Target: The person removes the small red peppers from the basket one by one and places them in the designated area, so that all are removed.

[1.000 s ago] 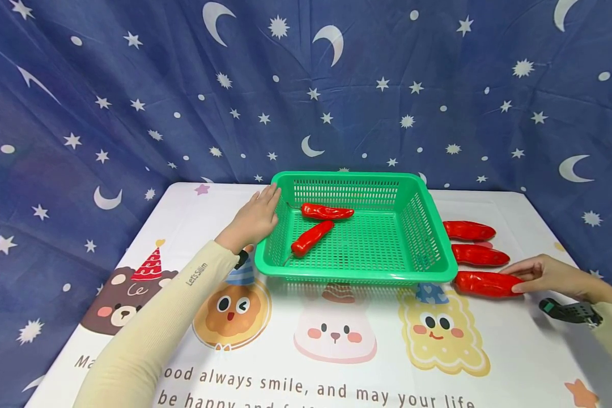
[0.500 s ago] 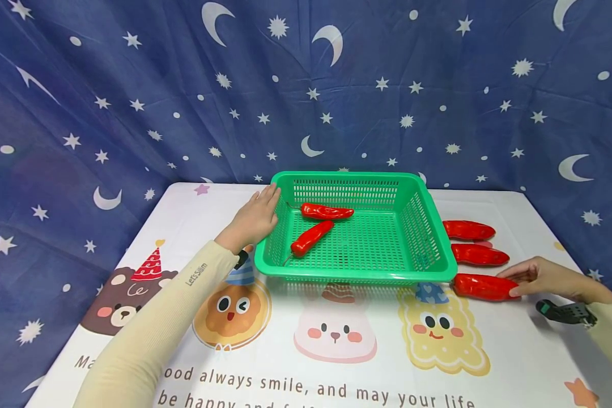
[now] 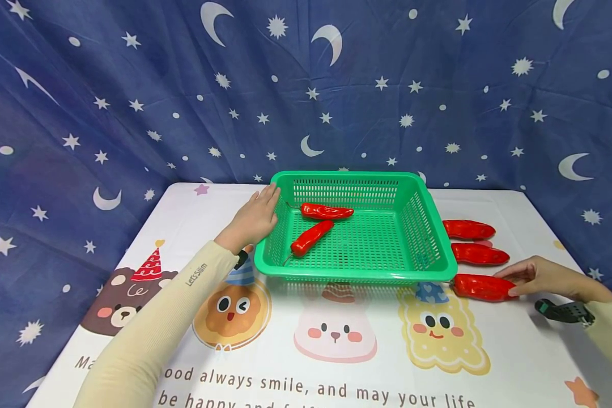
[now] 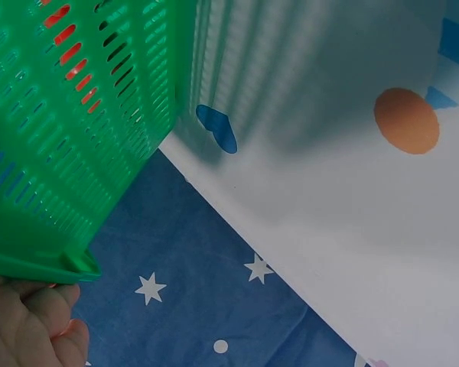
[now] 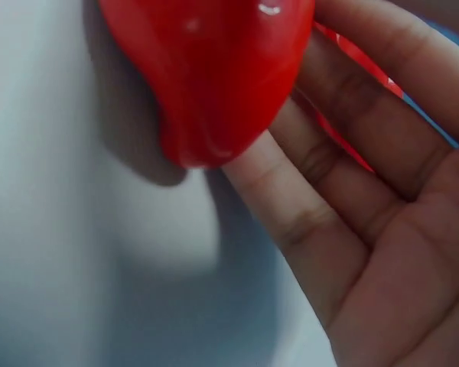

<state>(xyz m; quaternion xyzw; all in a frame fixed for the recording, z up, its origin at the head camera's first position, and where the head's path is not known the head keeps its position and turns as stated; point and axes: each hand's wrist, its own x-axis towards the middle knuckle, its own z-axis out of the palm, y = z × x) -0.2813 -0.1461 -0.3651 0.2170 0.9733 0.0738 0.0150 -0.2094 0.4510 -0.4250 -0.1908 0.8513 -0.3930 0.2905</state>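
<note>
A green plastic basket [image 3: 357, 276] with slotted walls stands on the table. My left hand [image 3: 250, 222] rests on its left rim with fairly straight fingers; in the left wrist view, its fingers [image 4: 42, 310] lie at the rim. My right hand [image 3: 551, 279] holds the right end of the nearest red pepper [image 3: 481, 288] on the cloth, thumb on the near side, fingers on the far side. In the right wrist view, the fingers [image 5: 291, 206] lie along the pepper [image 5: 214, 69]; the thumb is out of that view. Two red peppers [image 3: 312, 238] lie inside the basket's left part.
Beyond the held pepper, two more red peppers [image 3: 479, 254] lie in a row by the basket's right wall. A white cloth [image 3: 265, 362] with cartoon prints covers the table. Behind hangs a blue curtain [image 3: 367, 130] with stars and moons.
The right hand and the nearest red pepper have shifted slightly left and a touch nearer, the pepper's left end now close to the basket's corner. The left hand has stayed put.
</note>
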